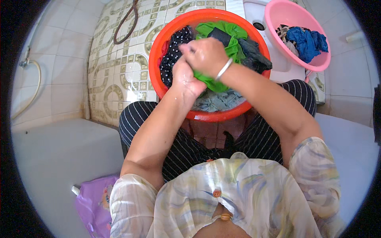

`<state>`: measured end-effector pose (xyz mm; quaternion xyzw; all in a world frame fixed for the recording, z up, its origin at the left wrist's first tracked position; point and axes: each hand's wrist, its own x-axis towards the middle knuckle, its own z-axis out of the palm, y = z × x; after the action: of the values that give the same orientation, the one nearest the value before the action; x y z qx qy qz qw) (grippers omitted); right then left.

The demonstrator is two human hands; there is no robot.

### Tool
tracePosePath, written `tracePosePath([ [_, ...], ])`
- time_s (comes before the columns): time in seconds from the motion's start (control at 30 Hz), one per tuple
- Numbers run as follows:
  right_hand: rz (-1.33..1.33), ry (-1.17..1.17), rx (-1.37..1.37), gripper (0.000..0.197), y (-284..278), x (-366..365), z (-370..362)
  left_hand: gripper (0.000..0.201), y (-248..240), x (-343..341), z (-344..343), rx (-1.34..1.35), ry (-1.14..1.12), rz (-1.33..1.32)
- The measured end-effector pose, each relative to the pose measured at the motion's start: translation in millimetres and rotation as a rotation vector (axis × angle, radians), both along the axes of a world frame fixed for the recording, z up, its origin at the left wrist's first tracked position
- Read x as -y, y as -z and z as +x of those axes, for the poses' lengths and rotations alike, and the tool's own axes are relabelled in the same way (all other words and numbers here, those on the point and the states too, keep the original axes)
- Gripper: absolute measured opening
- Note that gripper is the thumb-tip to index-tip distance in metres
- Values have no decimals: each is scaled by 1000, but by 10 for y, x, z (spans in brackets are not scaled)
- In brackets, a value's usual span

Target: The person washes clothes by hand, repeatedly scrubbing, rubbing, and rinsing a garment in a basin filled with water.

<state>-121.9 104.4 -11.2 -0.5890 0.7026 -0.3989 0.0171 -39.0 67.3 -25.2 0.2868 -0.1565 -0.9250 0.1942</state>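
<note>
A red-orange plastic basin (156,81) full of wet clothes stands between my knees. Over its middle my right hand (210,55), with a white bangle at the wrist, is curled into a fist against my left hand (185,75). Both hands grip part of a bright green garment (222,85), which shows below and behind them; their fingertips are partly hidden and a little blurred. Left of the hands hangs a black cloth with white dots (168,63). Dark grey cloth (254,55) lies to the right, and a pale grey-blue cloth (218,102) is at the near side.
At the upper right, a pink basin (274,43) holds blue and patterned clothes (305,43) on a white fixture (254,12) with a dark drain hole. A brown hose (119,29) lies on the patterned tiles. Near my left elbow is a purple pouch (93,202) with a white cap.
</note>
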Motion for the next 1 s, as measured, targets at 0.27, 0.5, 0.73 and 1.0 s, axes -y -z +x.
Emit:
tracePosePath([
  [0.27, 63, 235, -140, 36, 308, 34, -832, 40, -471, -122, 9, 30, 162, 13],
  [0.5, 249, -313, 402, 40, -290, 118, -468, 38, -293, 219, 272, 272, 444, -1077],
  [0.73, 727, -674, 330, 65, 242, -74, -857, 32, -456, 529, 449, 42, 47, -508],
  [1.0, -101, -296, 1509, 39, 275, -71, -919, 41, -282, 444, 371, 15, -90, -182],
])
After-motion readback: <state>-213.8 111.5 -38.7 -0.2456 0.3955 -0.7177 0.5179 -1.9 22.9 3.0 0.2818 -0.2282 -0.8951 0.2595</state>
